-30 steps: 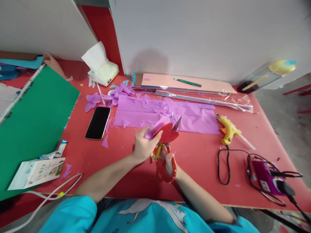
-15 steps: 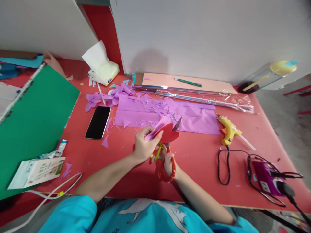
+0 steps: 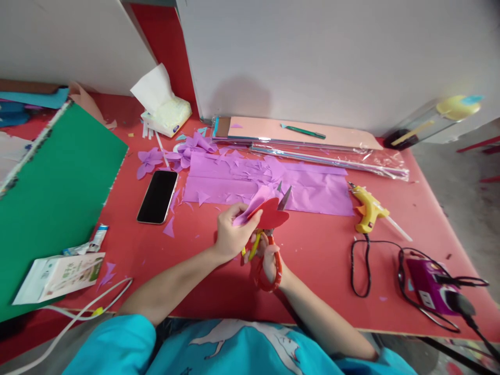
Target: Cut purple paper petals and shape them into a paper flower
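**Scissors at the edge of a cutout**

Scissors lie with their long axis running from the red handles, nearest the person, up to the blade tips. The tips point away and slightly right, at the purple sheet. They stand a little apart, just over the sheet's near edge.

The right hand is below that edge, its fingers through the handle loops and closed around them. The left hand, just left of it, pinches the cutout between thumb and fingers. The cutout is a red shape with a purple layer behind it. It is held at the sheet's near edge, its rounded end pointing right and meeting the blades.

A yellow glue gun lies off the sheet's right end, nozzle toward the sheet's corner. A phone lies screen up off the sheet's left end.
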`<action>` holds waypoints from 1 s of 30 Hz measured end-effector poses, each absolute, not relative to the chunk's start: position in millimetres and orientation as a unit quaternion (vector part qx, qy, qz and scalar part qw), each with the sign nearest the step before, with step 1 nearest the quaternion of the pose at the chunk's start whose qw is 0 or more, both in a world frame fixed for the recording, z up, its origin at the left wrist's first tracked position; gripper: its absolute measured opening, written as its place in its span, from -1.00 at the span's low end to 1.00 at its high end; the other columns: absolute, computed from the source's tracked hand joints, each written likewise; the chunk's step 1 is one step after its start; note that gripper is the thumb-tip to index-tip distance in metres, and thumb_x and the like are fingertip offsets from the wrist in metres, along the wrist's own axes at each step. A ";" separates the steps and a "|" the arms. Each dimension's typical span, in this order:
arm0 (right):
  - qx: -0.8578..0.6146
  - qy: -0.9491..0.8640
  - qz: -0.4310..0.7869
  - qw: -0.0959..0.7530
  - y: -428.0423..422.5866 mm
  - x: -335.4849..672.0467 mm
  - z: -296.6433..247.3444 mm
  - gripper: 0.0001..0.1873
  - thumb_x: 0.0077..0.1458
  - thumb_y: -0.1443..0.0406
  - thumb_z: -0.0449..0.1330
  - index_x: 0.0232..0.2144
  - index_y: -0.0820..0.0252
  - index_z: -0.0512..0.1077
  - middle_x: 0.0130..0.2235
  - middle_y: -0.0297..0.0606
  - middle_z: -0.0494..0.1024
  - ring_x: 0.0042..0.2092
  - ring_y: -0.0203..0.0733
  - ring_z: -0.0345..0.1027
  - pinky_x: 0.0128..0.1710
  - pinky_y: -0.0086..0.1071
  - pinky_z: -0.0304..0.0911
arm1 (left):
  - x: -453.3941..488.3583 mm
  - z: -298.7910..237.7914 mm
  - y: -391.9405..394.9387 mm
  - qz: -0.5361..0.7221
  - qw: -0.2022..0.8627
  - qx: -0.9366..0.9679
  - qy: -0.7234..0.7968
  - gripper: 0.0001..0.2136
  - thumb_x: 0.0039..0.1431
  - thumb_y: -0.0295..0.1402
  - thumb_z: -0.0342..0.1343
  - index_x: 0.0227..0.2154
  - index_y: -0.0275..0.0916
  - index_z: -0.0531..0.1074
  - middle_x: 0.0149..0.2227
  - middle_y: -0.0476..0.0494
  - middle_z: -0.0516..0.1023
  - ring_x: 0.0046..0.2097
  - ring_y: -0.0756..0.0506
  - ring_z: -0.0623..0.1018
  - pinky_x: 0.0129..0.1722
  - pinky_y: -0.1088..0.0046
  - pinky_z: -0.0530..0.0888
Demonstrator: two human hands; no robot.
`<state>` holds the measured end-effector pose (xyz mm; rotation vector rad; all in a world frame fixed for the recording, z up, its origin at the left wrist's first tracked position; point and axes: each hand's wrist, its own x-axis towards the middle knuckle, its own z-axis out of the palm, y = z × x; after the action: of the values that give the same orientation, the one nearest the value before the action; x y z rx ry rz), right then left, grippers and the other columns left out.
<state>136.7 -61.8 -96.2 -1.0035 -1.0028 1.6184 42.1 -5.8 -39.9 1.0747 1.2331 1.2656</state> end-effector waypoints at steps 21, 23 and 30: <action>-0.407 -0.389 0.666 0.489 -63.0 134.1 -98.0 -0.29 -0.21 -0.32 -0.17 -0.37 0.13 0.19 -0.36 -0.33 0.27 -0.63 -0.41 0.19 -0.63 -0.39 0.27 | 42.8 -37.4 -5.9 0.526 0.494 0.456 0.521 -0.79 -0.05 -0.32 0.19 -0.62 -0.20 0.26 -0.78 0.17 0.23 -0.78 0.07 0.33 -0.83 0.59 0.23; -0.406 -0.383 0.669 0.490 -62.9 133.6 -97.7 -0.30 -0.22 -0.33 -0.16 -0.37 0.13 0.19 -0.34 -0.33 0.27 -0.63 -0.42 0.19 -0.64 -0.40 0.27 | 42.0 -36.2 -5.2 0.526 0.461 0.477 0.533 -0.79 -0.06 -0.33 0.19 -0.63 -0.20 0.27 -0.77 0.16 0.24 -0.76 0.08 0.33 -0.80 0.60 0.24; -0.405 -0.378 0.671 0.493 -61.6 133.7 -92.9 -0.32 -0.21 -0.32 -0.13 -0.39 0.12 0.18 -0.34 -0.34 0.25 -0.65 -0.46 0.17 -0.68 -0.42 0.26 | 39.2 -32.7 -3.1 0.523 0.385 0.518 0.557 -0.78 -0.08 -0.34 0.20 -0.67 -0.21 0.27 -0.73 0.12 0.26 -0.67 0.08 0.32 -0.68 0.58 0.27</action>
<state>133.7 -61.6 -92.9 -0.9828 -0.9181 1.6272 39.2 -3.1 -32.7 1.3198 1.4193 1.3315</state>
